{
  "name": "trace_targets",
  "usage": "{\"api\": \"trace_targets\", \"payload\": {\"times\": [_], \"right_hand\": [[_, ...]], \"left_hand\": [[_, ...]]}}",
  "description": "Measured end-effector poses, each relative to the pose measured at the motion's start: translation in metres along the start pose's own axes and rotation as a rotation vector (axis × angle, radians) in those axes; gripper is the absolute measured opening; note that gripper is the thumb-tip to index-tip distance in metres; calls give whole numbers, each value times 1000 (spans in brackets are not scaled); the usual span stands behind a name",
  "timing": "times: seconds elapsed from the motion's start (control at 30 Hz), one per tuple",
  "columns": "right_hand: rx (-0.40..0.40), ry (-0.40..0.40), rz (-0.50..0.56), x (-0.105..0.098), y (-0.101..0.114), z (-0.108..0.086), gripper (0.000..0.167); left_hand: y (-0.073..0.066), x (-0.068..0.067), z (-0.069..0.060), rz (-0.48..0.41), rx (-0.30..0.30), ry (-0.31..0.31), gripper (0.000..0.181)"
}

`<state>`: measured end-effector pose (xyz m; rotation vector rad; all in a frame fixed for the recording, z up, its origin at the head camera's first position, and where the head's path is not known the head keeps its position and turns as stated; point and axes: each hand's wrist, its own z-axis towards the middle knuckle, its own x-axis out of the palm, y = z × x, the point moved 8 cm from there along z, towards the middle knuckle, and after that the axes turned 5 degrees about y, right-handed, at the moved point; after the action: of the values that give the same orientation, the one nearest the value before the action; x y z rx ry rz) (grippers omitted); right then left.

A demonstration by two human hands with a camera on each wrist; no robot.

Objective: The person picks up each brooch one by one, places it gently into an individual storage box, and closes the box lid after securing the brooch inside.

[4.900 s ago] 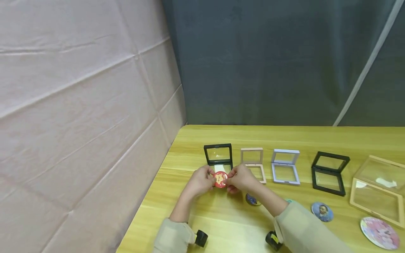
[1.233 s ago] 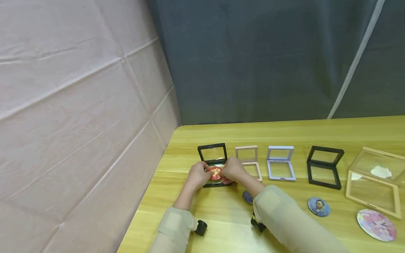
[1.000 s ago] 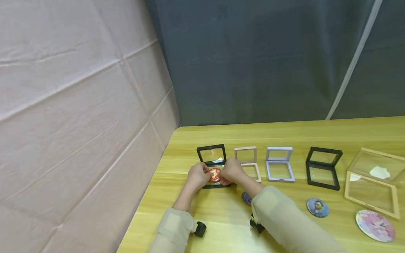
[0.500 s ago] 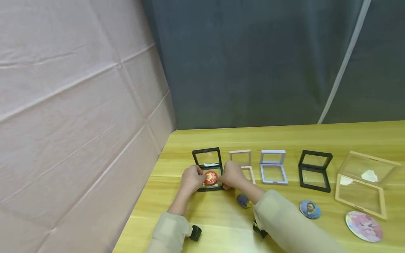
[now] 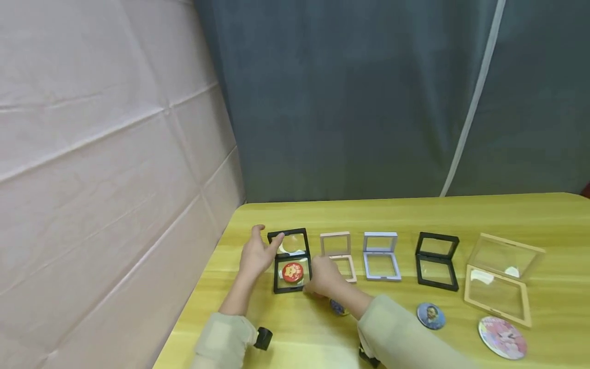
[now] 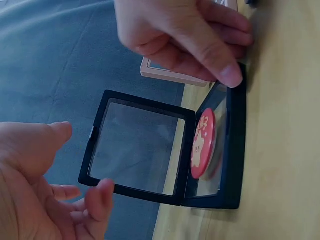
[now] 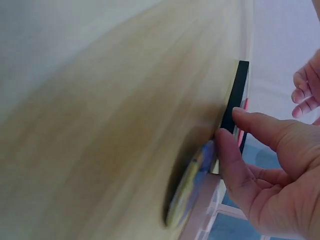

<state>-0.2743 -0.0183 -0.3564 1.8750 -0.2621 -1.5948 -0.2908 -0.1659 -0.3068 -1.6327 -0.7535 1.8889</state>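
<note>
A black square display frame [image 5: 289,290] stands with its clear lid raised at the back. A round red badge [image 5: 292,272] with a yellow star figure lies on the clear film of its lower half. My left hand [image 5: 255,254] is off the badge, fingers spread beside the lid's left side; the left wrist view shows a gap between fingertips and lid [image 6: 140,146]. My right hand [image 5: 324,277] pinches the lower half's near right corner, thumb on top, as the right wrist view shows. Just in front of that hand, a dark blue and yellow badge [image 5: 338,307] is partly covered.
Rightward stand more opened frames: pink [image 5: 335,234], lilac [image 5: 380,278], a second black one [image 5: 438,285] and a large cream one [image 5: 498,313]. A blue portrait badge [image 5: 431,315] and a large pink badge [image 5: 502,337] lie before them. A cloth wall [image 5: 184,205] borders the left.
The red badge, earlier held between both hands, came down into the black frame and was let go. My left hand then lifted away toward the lid; my right moved to the frame's corner.
</note>
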Motion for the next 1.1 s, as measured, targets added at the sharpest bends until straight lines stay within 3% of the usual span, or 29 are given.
{"api": "trace_targets", "payload": {"times": [0.23, 0.53, 0.7, 0.9, 1.1], "right_hand": [[45, 13, 106, 7, -5, -1, 33], [46, 5, 189, 12, -5, -3, 29], [79, 3, 208, 11, -5, -3, 28], [73, 1, 212, 8, -5, -4, 28], [53, -12, 219, 4, -6, -6, 27]], "left_hand": [[0, 8, 2, -24, 18, 109, 53], [4, 9, -3, -3, 17, 140, 42], [5, 11, -4, -53, 28, 191, 37], [5, 12, -3, -97, 44, 202, 34], [8, 17, -4, -114, -2, 255, 27]]}}
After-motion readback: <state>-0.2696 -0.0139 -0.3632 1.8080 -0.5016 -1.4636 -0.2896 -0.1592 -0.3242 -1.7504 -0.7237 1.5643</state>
